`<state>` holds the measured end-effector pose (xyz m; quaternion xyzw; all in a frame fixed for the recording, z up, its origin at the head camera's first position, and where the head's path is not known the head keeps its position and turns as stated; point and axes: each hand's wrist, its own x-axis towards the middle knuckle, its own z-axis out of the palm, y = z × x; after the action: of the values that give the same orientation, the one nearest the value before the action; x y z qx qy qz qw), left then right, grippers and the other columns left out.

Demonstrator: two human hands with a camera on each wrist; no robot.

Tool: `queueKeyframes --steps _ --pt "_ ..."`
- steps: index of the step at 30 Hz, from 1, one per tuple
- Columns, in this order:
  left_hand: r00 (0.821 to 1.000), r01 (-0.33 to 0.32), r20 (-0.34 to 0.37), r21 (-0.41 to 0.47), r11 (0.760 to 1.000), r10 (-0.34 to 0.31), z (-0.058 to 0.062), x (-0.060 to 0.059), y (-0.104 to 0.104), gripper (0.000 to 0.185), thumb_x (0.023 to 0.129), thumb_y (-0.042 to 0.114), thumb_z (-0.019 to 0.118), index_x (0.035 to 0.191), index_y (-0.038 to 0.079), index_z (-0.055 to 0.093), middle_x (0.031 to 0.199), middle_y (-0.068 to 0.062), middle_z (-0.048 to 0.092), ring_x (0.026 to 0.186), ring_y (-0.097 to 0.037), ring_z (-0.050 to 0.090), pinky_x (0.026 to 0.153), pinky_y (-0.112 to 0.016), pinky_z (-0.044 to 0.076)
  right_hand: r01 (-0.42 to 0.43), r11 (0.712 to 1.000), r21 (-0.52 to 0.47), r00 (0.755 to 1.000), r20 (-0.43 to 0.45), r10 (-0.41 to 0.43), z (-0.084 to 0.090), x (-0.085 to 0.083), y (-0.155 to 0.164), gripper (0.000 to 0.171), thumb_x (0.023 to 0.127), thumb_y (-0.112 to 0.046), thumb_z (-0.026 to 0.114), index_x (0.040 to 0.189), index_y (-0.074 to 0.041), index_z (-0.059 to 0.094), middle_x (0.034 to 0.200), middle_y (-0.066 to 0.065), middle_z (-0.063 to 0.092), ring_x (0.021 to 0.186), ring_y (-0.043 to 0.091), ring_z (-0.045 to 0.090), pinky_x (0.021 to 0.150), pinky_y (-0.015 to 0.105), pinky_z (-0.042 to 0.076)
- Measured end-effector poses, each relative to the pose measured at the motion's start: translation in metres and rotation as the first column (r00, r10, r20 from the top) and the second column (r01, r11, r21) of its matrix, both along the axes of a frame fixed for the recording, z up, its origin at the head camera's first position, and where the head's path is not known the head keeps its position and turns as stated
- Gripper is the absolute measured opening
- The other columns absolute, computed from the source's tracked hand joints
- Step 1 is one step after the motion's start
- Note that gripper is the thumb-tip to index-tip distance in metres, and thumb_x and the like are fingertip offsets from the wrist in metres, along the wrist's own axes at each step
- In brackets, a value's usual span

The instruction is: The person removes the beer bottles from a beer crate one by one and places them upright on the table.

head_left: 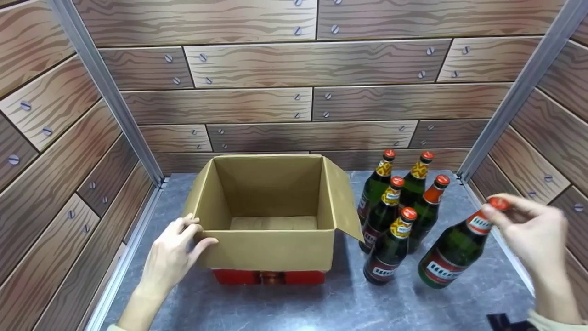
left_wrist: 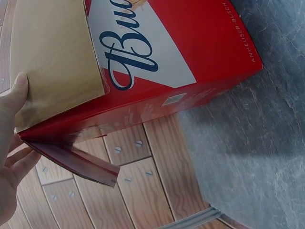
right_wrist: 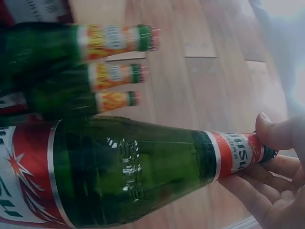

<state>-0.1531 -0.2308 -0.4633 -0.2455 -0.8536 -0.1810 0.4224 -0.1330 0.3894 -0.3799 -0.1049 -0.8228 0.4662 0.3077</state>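
An opened cardboard box (head_left: pixel 271 250) stands in the middle, brown inside, with red printed outer walls. At its near left corner, my left hand (head_left: pixel 172 250) grips the flaps; the left wrist view shows the thumb on the brown front flap (left_wrist: pixel 57 62) and the fingers behind the side flap. To the right, my right hand (head_left: pixel 535 230) holds a green glass beer bottle (head_left: pixel 452 253) by its neck, just below the red cap. That bottle leans with its top toward the hand. Whether its base touches the table cannot be told.
Several more green bottles (head_left: pixel 386 248) with red caps stand close together between the box and the held bottle. The box's right flap (head_left: pixel 342 197) sticks out toward them. Wood-patterned walls (head_left: pixel 294 64) enclose the grey table (head_left: pixel 294 305) at the back and sides.
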Motion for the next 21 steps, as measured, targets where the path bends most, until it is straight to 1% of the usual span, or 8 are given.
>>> queueKeyframes --steps 2,4,8,12,13,16,17,21 --pt "1.0 0.002 -0.001 0.005 1.0 -0.002 0.001 -0.001 0.001 0.048 0.092 0.055 0.07 0.087 0.007 0.068 0.103 -0.015 0.078 0.103 -0.035 0.078 0.085 -0.046 0.066 -0.005 0.999 0.04 0.999 0.05 0.003 -0.012 -0.001 0.0 0.027 0.079 0.002 0.089 0.105 -0.004 0.082 0.075 -0.041 0.067 0.07 -0.019 0.067 0.068 0.0 0.053" --pt "1.0 0.002 -0.003 0.008 1.0 -0.002 0.001 -0.002 0.002 0.053 0.095 0.059 0.063 0.087 0.007 0.068 0.103 -0.015 0.078 0.103 -0.035 0.077 0.084 -0.046 0.066 -0.015 0.997 0.079 0.996 0.086 0.009 -0.024 -0.002 0.0 0.03 0.079 -0.003 0.091 0.108 -0.002 0.081 0.076 -0.045 0.063 0.072 -0.022 0.064 0.068 -0.001 0.053" --pt "1.0 0.006 -0.001 0.008 1.0 -0.006 0.002 -0.002 0.002 0.054 0.096 0.06 0.06 0.087 0.007 0.067 0.103 -0.015 0.078 0.102 -0.035 0.077 0.083 -0.047 0.066 0.001 0.992 0.124 0.993 0.117 -0.015 -0.045 -0.003 -0.005 0.037 0.079 -0.008 0.093 0.112 0.001 0.08 0.076 -0.052 0.056 0.073 -0.027 0.06 0.069 -0.002 0.05" --pt "1.0 0.003 0.005 0.006 1.0 -0.003 0.002 -0.001 0.0 0.054 0.096 0.06 0.061 0.087 0.007 0.068 0.104 -0.015 0.078 0.103 -0.035 0.077 0.084 -0.047 0.065 0.04 0.992 0.122 0.993 0.108 -0.053 -0.057 -0.003 -0.014 0.036 0.079 -0.011 0.093 0.112 -0.001 0.081 0.074 -0.055 0.053 0.068 -0.027 0.059 0.06 0.0 0.048" --pt "1.0 0.002 0.007 0.007 1.0 -0.002 0.002 -0.001 0.0 0.054 0.096 0.06 0.061 0.087 0.007 0.068 0.104 -0.015 0.078 0.104 -0.035 0.077 0.085 -0.047 0.065 0.044 0.992 0.12 0.993 0.1 -0.056 -0.059 -0.004 -0.016 0.036 0.079 -0.011 0.093 0.112 -0.002 0.081 0.074 -0.055 0.053 0.067 -0.027 0.059 0.059 0.0 0.048" --pt "1.0 -0.006 0.011 0.013 1.0 0.006 0.001 0.0 -0.003 0.044 0.088 0.051 0.077 0.088 0.008 0.068 0.104 -0.014 0.078 0.105 -0.035 0.077 0.086 -0.047 0.065 0.049 0.992 0.112 0.996 0.063 -0.057 -0.062 -0.006 -0.02 0.035 0.08 -0.011 0.092 0.112 -0.002 0.081 0.074 -0.055 0.053 0.068 -0.027 0.059 0.058 0.0 0.049" --pt "1.0 -0.005 0.013 0.017 1.0 0.005 0.002 0.001 -0.003 0.044 0.088 0.051 0.078 0.088 0.008 0.069 0.104 -0.014 0.078 0.105 -0.035 0.077 0.086 -0.047 0.065 0.048 0.993 0.11 0.997 0.054 -0.055 -0.062 -0.007 -0.021 0.035 0.079 -0.011 0.092 0.111 -0.002 0.081 0.074 -0.054 0.054 0.068 -0.027 0.059 0.059 0.0 0.049" --pt "1.0 0.004 0.026 0.005 1.0 -0.004 0.004 0.0 -0.005 0.04 0.082 0.043 0.086 0.091 0.008 0.07 0.106 -0.014 0.078 0.106 -0.035 0.077 0.086 -0.048 0.065 0.034 0.992 0.118 0.996 0.082 -0.044 -0.059 -0.009 -0.019 0.039 0.079 -0.017 0.094 0.113 -0.002 0.081 0.074 -0.054 0.053 0.072 -0.029 0.058 0.065 -0.003 0.048"
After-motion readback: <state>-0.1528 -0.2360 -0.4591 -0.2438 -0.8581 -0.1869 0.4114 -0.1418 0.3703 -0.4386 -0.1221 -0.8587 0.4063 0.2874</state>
